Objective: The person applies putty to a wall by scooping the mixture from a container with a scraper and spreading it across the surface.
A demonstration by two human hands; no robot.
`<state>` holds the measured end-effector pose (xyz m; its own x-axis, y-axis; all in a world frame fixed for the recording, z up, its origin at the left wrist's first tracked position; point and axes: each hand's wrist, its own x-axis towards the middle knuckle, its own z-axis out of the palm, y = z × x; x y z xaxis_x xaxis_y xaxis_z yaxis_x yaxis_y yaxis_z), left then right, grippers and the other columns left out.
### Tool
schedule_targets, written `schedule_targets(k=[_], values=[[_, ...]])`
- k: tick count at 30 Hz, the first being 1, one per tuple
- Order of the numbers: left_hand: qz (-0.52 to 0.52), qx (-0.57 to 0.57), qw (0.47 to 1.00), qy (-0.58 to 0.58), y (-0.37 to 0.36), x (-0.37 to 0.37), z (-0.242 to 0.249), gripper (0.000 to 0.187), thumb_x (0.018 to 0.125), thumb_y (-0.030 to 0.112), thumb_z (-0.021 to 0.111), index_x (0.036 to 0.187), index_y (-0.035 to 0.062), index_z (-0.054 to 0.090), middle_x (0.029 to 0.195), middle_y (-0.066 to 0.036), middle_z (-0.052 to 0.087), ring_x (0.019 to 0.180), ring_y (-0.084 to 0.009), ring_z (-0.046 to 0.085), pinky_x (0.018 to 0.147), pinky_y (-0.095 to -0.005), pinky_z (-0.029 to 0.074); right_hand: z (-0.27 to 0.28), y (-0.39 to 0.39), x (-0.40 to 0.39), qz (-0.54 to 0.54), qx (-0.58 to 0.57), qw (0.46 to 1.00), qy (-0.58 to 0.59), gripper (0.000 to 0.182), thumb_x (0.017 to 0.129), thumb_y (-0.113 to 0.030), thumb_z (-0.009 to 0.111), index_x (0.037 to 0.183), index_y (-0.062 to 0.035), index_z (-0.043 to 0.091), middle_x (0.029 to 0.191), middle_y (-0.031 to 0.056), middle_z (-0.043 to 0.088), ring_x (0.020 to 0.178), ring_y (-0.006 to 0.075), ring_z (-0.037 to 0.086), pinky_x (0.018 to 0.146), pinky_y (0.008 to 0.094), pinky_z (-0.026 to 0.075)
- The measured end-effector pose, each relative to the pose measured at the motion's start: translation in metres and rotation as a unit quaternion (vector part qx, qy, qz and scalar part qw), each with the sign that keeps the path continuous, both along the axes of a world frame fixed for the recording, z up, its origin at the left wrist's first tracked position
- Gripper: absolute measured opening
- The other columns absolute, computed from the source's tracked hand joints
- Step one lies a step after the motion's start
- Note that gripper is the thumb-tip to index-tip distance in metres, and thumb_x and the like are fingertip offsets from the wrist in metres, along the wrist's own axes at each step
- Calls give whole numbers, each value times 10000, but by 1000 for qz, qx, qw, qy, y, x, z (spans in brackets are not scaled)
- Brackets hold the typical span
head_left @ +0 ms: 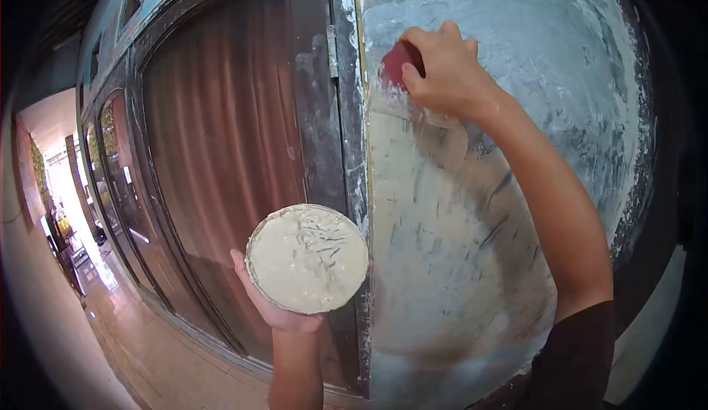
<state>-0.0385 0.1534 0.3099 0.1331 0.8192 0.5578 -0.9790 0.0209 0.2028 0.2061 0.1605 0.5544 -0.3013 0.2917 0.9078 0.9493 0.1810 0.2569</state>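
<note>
My left hand [284, 314] holds up a round dish of creamy off-white putty [299, 262] from beneath, in front of the door's edge. Grooves mark the putty's upper right, and most of the fingers are hidden under the dish. Higher up, my right hand [450, 71] is closed on a dark red scraper [399, 63], which is against the wall close to the door frame. The wall [442, 262] is blue-grey, with a beige smeared layer below the scraper and dark streaks across it.
Left of the wall stands a dark wooden door [317, 122] with a glass pane and a brown curtain [221, 108] behind it. A metal hinge [332, 52] sits on its edge. A tiled walkway [140, 329] runs along the left toward bright daylight.
</note>
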Motion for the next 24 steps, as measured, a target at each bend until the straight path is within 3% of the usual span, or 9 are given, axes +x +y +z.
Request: schedule_targets(k=[5,7,8,11,14,15,19,22,24], values=[[3,-11,1000,-9,-1,2,-3,888,968,783,285,1490,92,481,1505,-148,506,1319,-416,533,1051,-652,474,32,3,20,-29,74,992,94,407,878,-316,613,1222,-106,673,1045,183,696,1084,371,575,1008,511,425],[28,-1,1000,6,-1,1,-5,829,989,739,332,1491,99,496,1533,-167,492,1342,-475,498,1053,-764,394,27,0,20,-25,49,995,82,406,878,-311,622,1226,-108,671,1068,179,695,1079,368,573,1006,507,422],[29,0,1000,5,-2,0,-5,829,989,739,332,1491,99,496,1533,-167,492,1342,-475,498,1053,-764,394,22,-3,18,-20,24,997,72,406,878,-307,631,1230,-111,669,1091,175,694,1073,365,571,1003,503,419],[31,-9,999,-9,-4,1,-4,815,999,721,338,1474,84,515,1521,-163,507,1328,-446,522,1072,-679,437,-2,-5,0,-12,-1,1000,25,378,860,-271,637,1194,-99,672,1099,162,703,1111,368,543,1005,512,377],[27,7,1000,2,-9,4,-2,815,1002,717,335,1473,76,513,1516,-169,511,1329,-439,523,1076,-672,439,4,-2,2,-34,-28,999,8,352,850,-271,615,1146,-90,676,1081,165,712,1158,381,527,1012,533,358],[-48,68,996,-39,-9,3,-4,817,1005,715,329,1472,71,512,1510,-174,514,1322,-436,528,1079,-660,443,14,1,7,-45,7,998,43,379,871,-291,618,1194,-100,670,1095,166,705,1127,382,547,1006,546,370],[-45,93,994,-27,-10,3,-5,818,1007,713,325,1473,66,509,1508,-176,514,1315,-436,531,1086,-645,445,32,-1,27,-37,64,991,108,421,897,-332,609,1252,-114,667,1125,195,691,1113,387,575,1010,545,399],[30,2,1000,8,-10,2,-5,818,1008,712,320,1476,67,505,1511,-177,509,1314,-433,530,1089,-638,445,15,-14,19,3,35,992,120,411,901,-304,626,1261,-108,653,1129,201,676,1115,372,563,1028,499,380],[14,-1,1000,-16,-12,2,-4,824,1005,718,314,1480,72,502,1517,-177,503,1321,-438,524,1088,-643,443,-4,-14,13,6,-11,1000,24,413,874,-281,603,1227,-75,660,1123,176,707,1136,378,545,964,556,383]])
